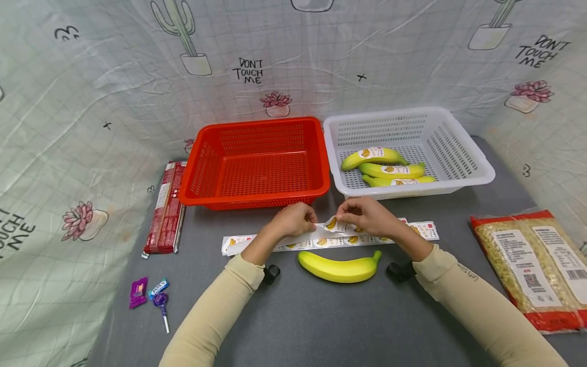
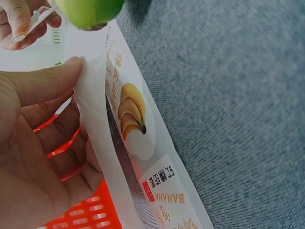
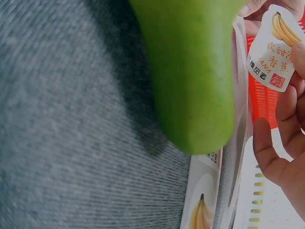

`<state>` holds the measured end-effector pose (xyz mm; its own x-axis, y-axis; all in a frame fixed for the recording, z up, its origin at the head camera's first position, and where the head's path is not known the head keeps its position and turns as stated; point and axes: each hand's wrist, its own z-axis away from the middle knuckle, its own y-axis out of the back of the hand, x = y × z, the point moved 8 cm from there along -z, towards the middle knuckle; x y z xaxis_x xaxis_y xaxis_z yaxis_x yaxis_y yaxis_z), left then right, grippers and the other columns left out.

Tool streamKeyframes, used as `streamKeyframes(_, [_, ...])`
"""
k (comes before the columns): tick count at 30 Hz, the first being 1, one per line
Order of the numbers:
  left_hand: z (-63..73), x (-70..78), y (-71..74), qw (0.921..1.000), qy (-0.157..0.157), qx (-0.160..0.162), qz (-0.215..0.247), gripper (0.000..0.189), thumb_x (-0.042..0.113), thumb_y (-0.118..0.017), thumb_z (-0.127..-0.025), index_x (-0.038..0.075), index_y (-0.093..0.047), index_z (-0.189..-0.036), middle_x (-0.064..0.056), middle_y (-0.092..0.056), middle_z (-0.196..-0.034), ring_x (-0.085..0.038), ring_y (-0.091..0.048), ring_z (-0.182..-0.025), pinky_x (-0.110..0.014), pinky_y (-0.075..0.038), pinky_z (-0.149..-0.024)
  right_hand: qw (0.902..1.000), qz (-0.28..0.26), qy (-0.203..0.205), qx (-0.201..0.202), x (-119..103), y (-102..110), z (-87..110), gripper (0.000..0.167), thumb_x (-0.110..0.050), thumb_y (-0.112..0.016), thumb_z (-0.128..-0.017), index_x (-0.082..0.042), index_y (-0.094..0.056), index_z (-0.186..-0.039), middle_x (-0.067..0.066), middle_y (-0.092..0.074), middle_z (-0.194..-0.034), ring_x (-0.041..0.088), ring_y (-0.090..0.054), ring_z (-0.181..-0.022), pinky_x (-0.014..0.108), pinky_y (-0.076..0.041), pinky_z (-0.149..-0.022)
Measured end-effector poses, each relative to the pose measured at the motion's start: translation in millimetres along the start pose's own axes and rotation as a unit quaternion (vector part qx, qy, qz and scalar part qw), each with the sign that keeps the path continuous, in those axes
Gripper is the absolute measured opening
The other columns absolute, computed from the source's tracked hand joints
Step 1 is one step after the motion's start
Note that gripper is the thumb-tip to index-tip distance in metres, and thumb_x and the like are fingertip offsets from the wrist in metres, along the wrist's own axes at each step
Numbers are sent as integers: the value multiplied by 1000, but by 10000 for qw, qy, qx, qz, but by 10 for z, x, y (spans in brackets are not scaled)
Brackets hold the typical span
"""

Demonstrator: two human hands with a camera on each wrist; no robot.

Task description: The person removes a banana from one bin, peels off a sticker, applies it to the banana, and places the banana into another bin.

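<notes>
My left hand (image 1: 295, 220) pinches a white backing strip (image 2: 90, 109) between thumb and fingers. Between the thumb and fingers of my right hand (image 1: 367, 216) is a banana sticker (image 3: 274, 52), printed with bananas and lettering. In the head view I cannot tell whether that sticker is fully off the strip. Below the hands, a strip of stickers (image 1: 327, 241) lies flat across the dark table. A plain yellow banana (image 1: 339, 268) rests just in front of it; its green end (image 3: 195, 95) fills much of the right wrist view.
Behind the hands stand a red basket (image 1: 263, 200) and a white basket (image 1: 468, 178) holding three stickered bananas (image 1: 390, 169). A red packet (image 1: 164, 214) and sweets (image 1: 158, 295) lie left. At right is a bag of grain (image 1: 532, 265).
</notes>
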<state>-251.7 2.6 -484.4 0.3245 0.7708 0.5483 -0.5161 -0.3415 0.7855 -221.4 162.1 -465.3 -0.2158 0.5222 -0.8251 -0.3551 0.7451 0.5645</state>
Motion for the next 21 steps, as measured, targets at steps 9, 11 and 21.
streamKeyframes(9, [62, 26, 21, 9998, -128, 147, -48, 8, 17, -74, -91, 14, -77, -98, 0, -73, -94, -15, -62, -87, -33, -50, -81, 9999, 140, 6, 17, 17, -3, 34, 9, -18, -71, -96, -9, -73, -97, 4, -67, -86, 13, -51, -68, 24, -43, -59])
streamKeyframes(11, [103, 42, 51, 9993, -198, 297, -82, 9, 18, -72, -93, 14, -77, -99, 0, -74, -96, -15, -63, -88, -34, -51, -84, 9999, 151, -44, -3, 14, 1, 40, 10, -19, -71, -96, -8, -73, -97, 5, -67, -86, 14, -52, -70, 24, -43, -61])
streamKeyframes(21, [319, 268, 122, 9945, -753, 446, 581, 23, 23, -61, -98, 9, -73, -111, -2, -73, -100, -13, -64, -84, -30, -53, -79, 9993, 42, -250, -263, -38, -8, 86, 14, -19, -69, -97, -6, -73, -99, 7, -64, -83, 15, -51, -70, 24, -43, -62])
